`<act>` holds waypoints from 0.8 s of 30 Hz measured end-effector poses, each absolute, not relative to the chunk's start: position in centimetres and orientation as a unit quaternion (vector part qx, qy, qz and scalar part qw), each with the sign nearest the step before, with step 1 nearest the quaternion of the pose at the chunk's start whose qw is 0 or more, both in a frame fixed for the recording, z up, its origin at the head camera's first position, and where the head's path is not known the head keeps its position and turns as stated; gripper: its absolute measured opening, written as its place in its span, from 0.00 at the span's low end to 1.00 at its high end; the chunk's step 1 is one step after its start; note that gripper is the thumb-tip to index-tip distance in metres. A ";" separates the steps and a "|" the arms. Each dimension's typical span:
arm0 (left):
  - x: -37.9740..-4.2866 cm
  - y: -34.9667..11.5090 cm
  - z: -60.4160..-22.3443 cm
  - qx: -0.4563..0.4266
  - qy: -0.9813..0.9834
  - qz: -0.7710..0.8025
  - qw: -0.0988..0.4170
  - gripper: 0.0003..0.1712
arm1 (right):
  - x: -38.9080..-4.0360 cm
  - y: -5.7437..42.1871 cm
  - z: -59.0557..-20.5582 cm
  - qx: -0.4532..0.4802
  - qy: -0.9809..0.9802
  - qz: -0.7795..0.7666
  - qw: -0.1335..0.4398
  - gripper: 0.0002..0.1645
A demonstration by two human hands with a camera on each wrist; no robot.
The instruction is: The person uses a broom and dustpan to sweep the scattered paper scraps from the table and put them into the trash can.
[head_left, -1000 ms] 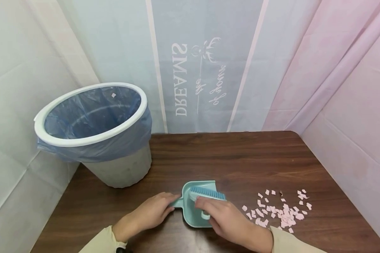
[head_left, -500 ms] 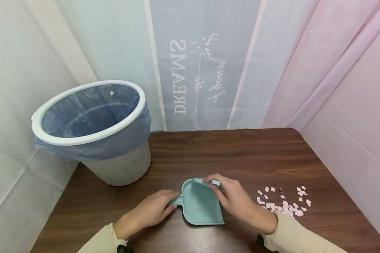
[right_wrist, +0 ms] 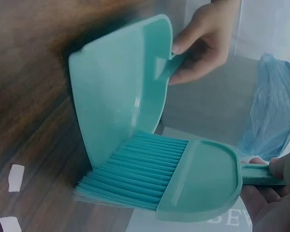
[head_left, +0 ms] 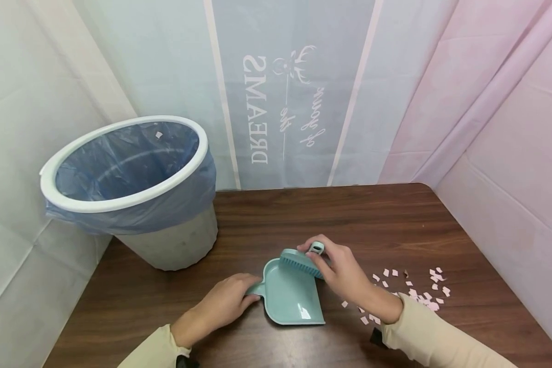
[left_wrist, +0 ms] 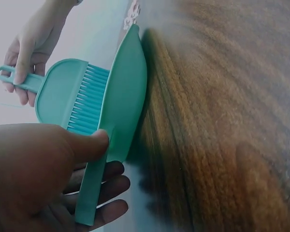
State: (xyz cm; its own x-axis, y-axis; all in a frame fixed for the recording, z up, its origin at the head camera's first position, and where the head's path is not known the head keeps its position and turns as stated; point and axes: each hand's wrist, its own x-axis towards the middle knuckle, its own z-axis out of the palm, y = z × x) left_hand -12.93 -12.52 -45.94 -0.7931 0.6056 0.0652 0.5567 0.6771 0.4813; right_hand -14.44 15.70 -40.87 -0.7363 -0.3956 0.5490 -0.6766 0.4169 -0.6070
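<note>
A teal dustpan (head_left: 292, 296) lies on the table with its wide lip facing right. My left hand (head_left: 227, 301) grips its short handle, thumb on top and fingers beneath in the left wrist view. My right hand (head_left: 338, 266) holds a teal hand brush (right_wrist: 198, 179) by its handle. The brush's bristles (right_wrist: 135, 171) rest across the dustpan's far corner at the lip, as the right wrist view shows. The pan's floor is bare. Small white paper scraps (head_left: 425, 299) are scattered on the table to the right, partly hidden behind my right forearm.
A grey bin (head_left: 179, 245) lined with a blue bag (head_left: 133, 158) stands at the back left, a paper scrap stuck inside the liner. Printed cloth (head_left: 285, 102) hangs along the table's back edge. The brown wooden table (head_left: 349, 214) extends under everything.
My right hand has moved the brush from over the middle of the dustpan to its far right corner, turning it upright. The left hand and dustpan stay about where they were.
</note>
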 end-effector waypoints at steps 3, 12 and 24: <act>-12.9 -12.3 -45.9 0.316 0.916 0.244 0.041 0.15 | -14.8 16.0 -40.6 0.319 -0.822 0.444 0.158 0.14; -12.9 -12.1 -45.8 0.311 0.918 0.241 0.037 0.14 | -15.5 17.5 -38.8 0.288 -0.823 0.470 0.136 0.12; -12.7 -12.2 -45.8 0.308 0.917 0.250 0.033 0.13 | -15.9 21.6 -35.8 0.307 -0.810 0.490 0.098 0.12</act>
State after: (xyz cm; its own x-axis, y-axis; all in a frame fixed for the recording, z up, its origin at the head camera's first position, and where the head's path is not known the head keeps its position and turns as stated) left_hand -12.75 -12.16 -45.85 -0.8082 0.5815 0.0935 0.5484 0.6852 0.4792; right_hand -15.88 21.60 -35.76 -0.7918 -0.4020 0.4599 -0.5939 0.3305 -0.7335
